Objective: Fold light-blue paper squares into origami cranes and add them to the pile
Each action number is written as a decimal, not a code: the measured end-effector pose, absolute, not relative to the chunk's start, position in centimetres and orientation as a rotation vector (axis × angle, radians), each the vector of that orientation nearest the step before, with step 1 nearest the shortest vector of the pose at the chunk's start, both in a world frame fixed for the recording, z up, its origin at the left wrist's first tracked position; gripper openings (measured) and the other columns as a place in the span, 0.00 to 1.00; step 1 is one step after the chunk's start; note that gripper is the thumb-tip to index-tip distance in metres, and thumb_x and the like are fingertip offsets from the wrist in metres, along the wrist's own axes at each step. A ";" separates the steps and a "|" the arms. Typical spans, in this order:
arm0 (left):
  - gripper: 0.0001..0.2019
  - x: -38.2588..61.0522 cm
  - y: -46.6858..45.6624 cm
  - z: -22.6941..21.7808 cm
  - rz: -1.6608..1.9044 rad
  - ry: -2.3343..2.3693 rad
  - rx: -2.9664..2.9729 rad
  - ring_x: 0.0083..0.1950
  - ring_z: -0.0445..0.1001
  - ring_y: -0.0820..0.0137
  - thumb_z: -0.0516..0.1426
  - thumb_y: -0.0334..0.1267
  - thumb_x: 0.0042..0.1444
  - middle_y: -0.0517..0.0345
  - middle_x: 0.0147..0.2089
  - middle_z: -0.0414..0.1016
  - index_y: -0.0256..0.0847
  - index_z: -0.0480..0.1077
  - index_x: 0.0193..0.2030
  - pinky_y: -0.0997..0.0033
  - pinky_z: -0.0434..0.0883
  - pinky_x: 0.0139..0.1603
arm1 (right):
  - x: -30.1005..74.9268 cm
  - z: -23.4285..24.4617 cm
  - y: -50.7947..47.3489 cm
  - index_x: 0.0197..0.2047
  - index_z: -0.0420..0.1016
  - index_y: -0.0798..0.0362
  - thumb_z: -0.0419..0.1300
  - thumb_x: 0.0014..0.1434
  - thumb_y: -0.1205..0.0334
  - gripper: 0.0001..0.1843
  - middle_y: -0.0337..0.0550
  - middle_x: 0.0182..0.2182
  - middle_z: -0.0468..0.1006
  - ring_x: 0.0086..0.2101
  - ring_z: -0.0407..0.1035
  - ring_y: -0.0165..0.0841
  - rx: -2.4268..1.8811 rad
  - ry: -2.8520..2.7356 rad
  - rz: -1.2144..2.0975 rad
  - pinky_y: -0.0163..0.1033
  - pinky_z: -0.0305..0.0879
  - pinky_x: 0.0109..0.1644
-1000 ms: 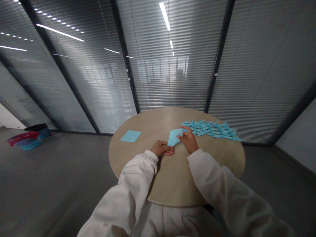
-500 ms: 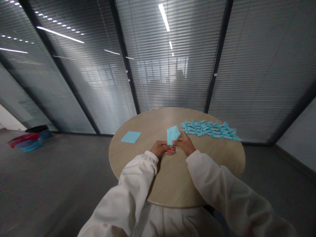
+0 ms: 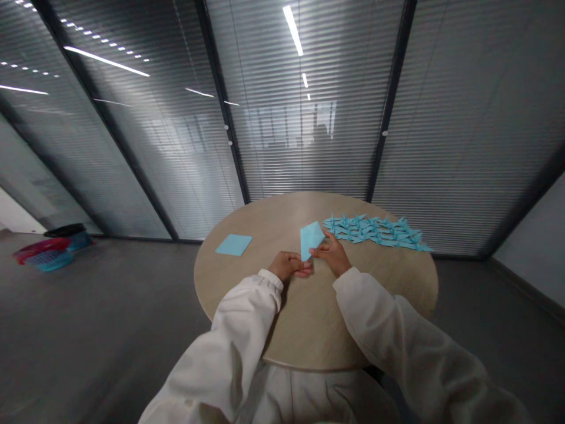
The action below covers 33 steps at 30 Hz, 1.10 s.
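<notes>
A partly folded sheet of light blue origami paper (image 3: pixel 311 237) is held up over the middle of the round table (image 3: pixel 326 330). My left hand (image 3: pixel 289 266) pinches its lower corner between thumb and fingers. On the paper's right side, my right hand (image 3: pixel 331 254) grips the edge, with the thumb low and the index finger higher up. Beyond my right hand, several folded blue paper cranes (image 3: pixel 375 231) stand packed in rows. To the left of my hands lies a flat stack or sheet of blue paper (image 3: pixel 234 244).
Behind the table rises a glass partition with blinds (image 3: pixel 304 159) and dark frame posts. On the floor at the far left stand a blue basket with a red rim (image 3: pixel 48 254) and a dark-topped bin (image 3: pixel 73 234).
The folded paper has turned slightly and shifted a little to the right and up in my hands. Both hands keep their grip almost in the same place.
</notes>
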<state>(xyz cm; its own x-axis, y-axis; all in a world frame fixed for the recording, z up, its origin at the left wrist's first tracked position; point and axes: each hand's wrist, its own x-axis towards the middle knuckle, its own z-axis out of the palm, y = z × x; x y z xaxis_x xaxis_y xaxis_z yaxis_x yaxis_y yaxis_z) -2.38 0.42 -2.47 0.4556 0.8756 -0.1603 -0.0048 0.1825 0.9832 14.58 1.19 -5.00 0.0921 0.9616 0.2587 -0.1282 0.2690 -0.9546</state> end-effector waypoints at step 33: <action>0.20 -2.3 0.5 -2.1 0.823 0.973 1.299 0.27 0.76 0.67 0.70 0.45 0.30 0.51 0.24 0.76 0.29 0.75 0.25 0.67 0.74 0.34 | 14.4 -3.8 0.1 0.32 0.68 0.53 0.66 0.40 0.57 0.17 0.35 0.21 0.75 0.24 0.69 0.31 -0.974 -1.362 1.015 0.36 0.63 0.32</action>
<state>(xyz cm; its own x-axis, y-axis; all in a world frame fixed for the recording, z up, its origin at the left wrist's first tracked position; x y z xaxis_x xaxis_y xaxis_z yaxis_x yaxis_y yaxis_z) -2.27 0.47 -2.12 0.3884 0.9142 -0.1157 0.0378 0.1097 0.9932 14.35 0.13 -3.76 -0.0364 0.9566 0.2890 -0.0033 0.2891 -0.9573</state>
